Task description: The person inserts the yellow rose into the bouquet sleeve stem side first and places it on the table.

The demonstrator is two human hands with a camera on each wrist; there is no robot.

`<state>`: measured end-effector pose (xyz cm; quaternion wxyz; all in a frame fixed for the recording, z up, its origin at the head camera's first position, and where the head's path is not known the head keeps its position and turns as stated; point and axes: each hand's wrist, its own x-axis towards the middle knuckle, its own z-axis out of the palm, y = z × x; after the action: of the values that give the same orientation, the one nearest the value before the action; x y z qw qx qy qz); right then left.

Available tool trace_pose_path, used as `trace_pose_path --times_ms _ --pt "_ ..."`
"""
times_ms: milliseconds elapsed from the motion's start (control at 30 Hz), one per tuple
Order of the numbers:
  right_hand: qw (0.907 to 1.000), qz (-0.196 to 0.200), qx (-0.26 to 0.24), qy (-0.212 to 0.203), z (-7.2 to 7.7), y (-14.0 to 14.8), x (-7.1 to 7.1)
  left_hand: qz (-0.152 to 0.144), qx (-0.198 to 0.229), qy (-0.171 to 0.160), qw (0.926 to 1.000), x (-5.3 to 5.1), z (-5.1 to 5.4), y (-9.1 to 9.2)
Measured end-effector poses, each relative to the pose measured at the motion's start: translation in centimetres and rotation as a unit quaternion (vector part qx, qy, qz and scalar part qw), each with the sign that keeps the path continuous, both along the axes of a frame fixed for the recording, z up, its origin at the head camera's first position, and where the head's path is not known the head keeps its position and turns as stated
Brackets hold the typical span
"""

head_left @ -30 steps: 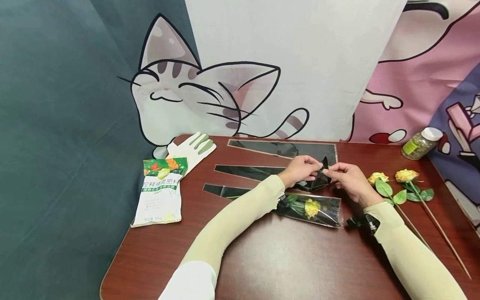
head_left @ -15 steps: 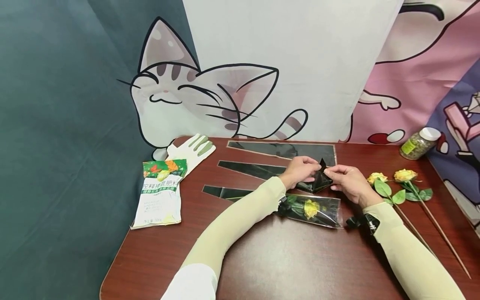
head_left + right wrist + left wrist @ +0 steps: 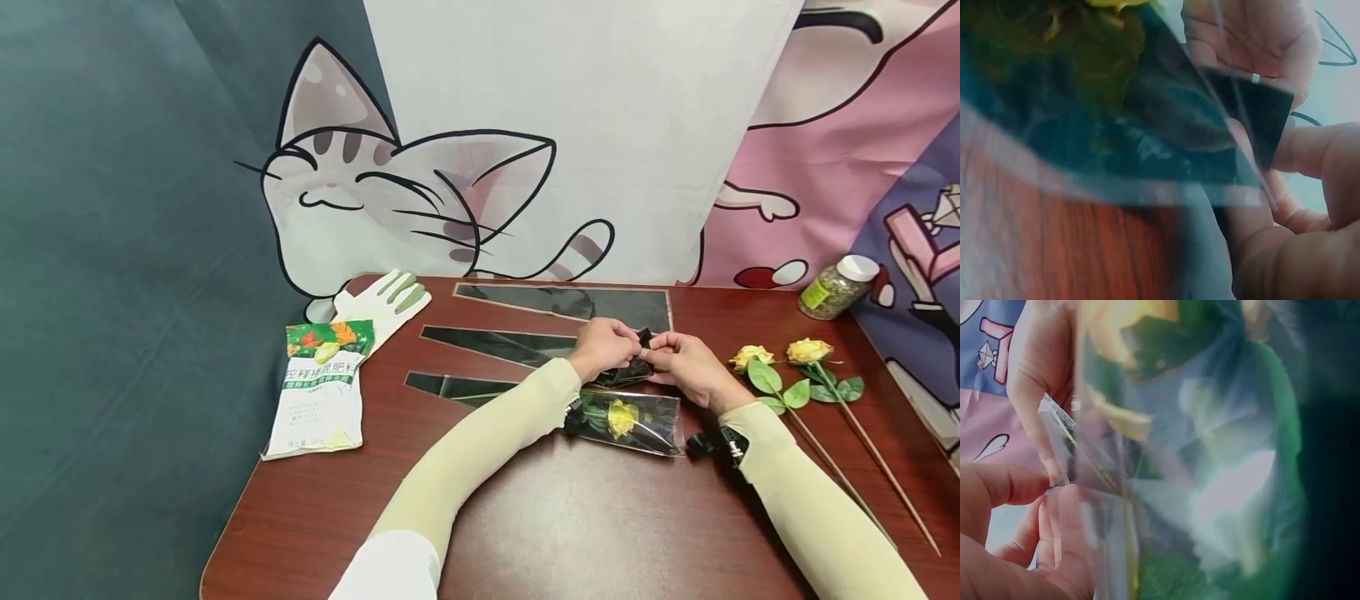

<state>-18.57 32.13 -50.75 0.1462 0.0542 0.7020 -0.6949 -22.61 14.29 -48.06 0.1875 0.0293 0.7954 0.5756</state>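
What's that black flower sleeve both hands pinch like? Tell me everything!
This black flower sleeve looks shiny and thin, like plastic film, with pale edging. It lies on the brown table between two similar sleeves, narrow end pointing left. The left hand and right hand pinch its wide end, where a piece sticks up. Part is hidden.

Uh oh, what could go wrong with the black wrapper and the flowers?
The left grip and right grip pinch the end of the middle black wrapper, so its thin film might crumple or tear. The left forearm crosses the wrapped yellow rose's wrapper and could bump it. The right forearm sits near a loose rose's stem and may roll it.
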Motion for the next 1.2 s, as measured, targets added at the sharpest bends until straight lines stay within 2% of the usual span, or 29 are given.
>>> trace_pose_path --times_ms 167,333,600,800,1033,1200 --pt "0.9959 0.013 0.09 0.003 -0.3 -0.1 -0.1 -0.015 -0.053 0.041 0.9976 0.3 -0.3 0.1" --pt "0.9893 0.02 0.144 0.003 -0.4 -0.5 -0.2 -0.02 -0.093 0.063 0.9934 0.6 -0.5 0.4" --pt "0.9918 0.011 0.124 -0.032 -0.3 -0.3 -0.1 -0.021 -0.12 0.07 0.99 0.2 -0.8 -0.1" --pt "0.9918 0.017 0.124 -0.026 -0.4 0.1 0.1 -0.027 -0.1 0.07 0.9922 -0.2 -1.1 -0.6" --pt "0.9911 0.016 0.132 -0.002 0.1 0.6 0.6 -0.032 -0.049 0.028 0.9979 -0.4 -1.4 -0.7" --pt "0.9883 0.013 0.15 0.022 0.6 1.4 1.1 -0.032 -0.031 0.003 0.999 -0.6 -1.4 -0.7"
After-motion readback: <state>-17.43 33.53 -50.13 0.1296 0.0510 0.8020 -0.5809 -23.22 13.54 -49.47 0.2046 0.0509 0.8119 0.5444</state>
